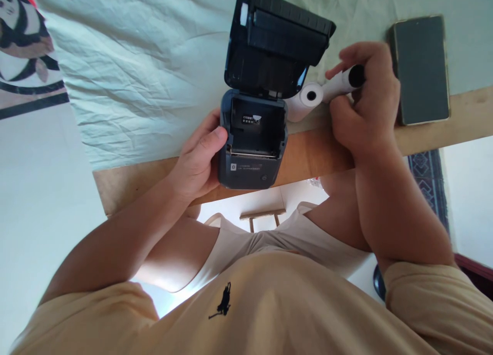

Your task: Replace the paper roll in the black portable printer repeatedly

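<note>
My left hand (pixel 202 152) grips the left side of a dark portable printer (pixel 250 170). The printer's lid (pixel 269 47) is swung up, baring its paper compartment, which has a small label on its back wall and no roll inside. My right hand (pixel 367 98) has its thumb and fingers around a white paper roll (pixel 335 88) with a black end, right of the printer. Between that roll and the printer is another white paper roll (pixel 302 106), its dark core hole showing; the printer hides part of it.
A phone (pixel 422 70) with a dark screen lies right of my right hand. Pale green cloth (pixel 154 77) covers much of the wooden table (pixel 131 185), whose front edge runs above my lap. A panda picture (pixel 26 52) shows at the far left.
</note>
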Motion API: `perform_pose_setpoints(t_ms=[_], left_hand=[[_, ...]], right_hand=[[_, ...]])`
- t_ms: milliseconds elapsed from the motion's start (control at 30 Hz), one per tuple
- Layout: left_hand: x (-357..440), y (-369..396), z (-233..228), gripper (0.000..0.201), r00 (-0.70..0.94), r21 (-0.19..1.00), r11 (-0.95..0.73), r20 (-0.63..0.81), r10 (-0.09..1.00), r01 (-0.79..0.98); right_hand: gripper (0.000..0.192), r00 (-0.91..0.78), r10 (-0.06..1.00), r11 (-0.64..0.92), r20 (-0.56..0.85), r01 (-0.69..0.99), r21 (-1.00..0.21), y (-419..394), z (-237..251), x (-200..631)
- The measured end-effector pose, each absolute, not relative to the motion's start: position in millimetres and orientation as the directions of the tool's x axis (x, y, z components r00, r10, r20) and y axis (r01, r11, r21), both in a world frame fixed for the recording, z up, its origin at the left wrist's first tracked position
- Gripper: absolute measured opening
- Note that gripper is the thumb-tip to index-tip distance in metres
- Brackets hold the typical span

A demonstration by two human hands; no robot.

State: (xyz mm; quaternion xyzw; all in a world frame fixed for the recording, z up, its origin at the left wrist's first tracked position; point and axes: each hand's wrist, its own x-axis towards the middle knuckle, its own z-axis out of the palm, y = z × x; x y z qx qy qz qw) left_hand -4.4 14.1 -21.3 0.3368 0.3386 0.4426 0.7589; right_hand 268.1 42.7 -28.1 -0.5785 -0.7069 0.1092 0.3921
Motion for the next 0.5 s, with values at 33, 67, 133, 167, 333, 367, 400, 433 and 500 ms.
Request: perform_pose_setpoints(t_ms=[33,67,133,167,333,367,400,433,500], left_hand=[[-4.2,13.9,-20.6,0.04,0.374,0.81,0.385,-0.223,0.9,-0.442],[-4.0,13.8,-19.8,0.04,0.369,0.81,0.387,-0.23,0.9,-0.439],[-3.7,13.8,-18.3,0.038,0.365,0.812,0.396,-0.245,0.898,-0.429],[-3.6,13.9,-17.7,0.037,0.367,0.811,0.398,-0.247,0.897,-0.428],[-3.8,14.4,-16.8,0.037,0.381,0.804,0.397,-0.232,0.895,-0.443],[-3.9,14.5,-16.8,0.037,0.383,0.802,0.398,-0.231,0.894,-0.445],[-3.9,14.6,-16.8,0.037,0.387,0.801,0.401,-0.231,0.893,-0.446],[-3.8,14.7,-16.7,0.038,0.391,0.799,0.405,-0.233,0.89,-0.445],[-3.7,14.8,-16.5,0.04,0.394,0.8,0.411,-0.24,0.887,-0.437]], right_hand=[[0.054,-0.038,0.903,0.301,0.428,0.767,-0.567,42.1,-26.8,267.6],[0.047,-0.041,0.904,0.286,0.426,0.798,-0.531,41.9,-25.5,267.2],[0.044,-0.014,0.907,0.245,0.421,0.83,-0.501,41.9,-23.7,266.8],[0.049,0.011,0.909,0.228,0.416,0.823,-0.52,42.1,-23.3,266.8],[0.063,0.039,0.909,0.257,0.414,0.732,-0.631,41.9,-24.7,266.7],[0.059,0.011,0.905,0.276,0.424,0.743,-0.609,41.6,-25.2,266.4],[0.056,-0.015,0.902,0.291,0.431,0.759,-0.582,41.3,-25.7,266.2],[0.054,-0.029,0.9,0.294,0.434,0.777,-0.557,41.0,-26.2,266.2],[0.055,-0.021,0.902,0.27,0.431,0.807,-0.526,40.9,-27.3,267.2]])
